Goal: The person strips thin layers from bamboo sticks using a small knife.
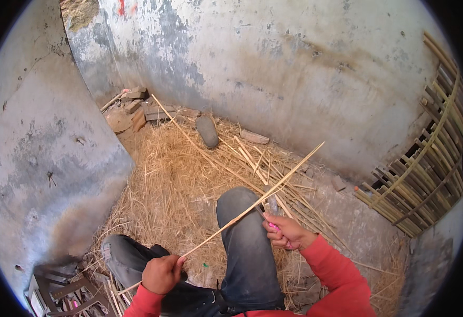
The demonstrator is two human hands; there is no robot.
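A long, pale bamboo strip [216,232] slants across my lap, rising to the right past my raised knee. My left hand [161,273] is closed round its lower part, and a short end sticks out behind the fist. In my right hand [288,232] is a knife with a pink handle [273,227], mostly covered by my fingers. Its thin, dark blade meets the strip just above the right knee [242,211]; the exact contact is hard to make out. Both fists are apart, the right one farther forward.
Shavings [173,174] cover the floor, with loose bamboo strips [300,201] beyond my right knee. A grey stone [207,132] and bricks [133,105] lie by the wall. At right leans a slatted bamboo panel [427,158]; a dark frame [78,293] stands at lower left.
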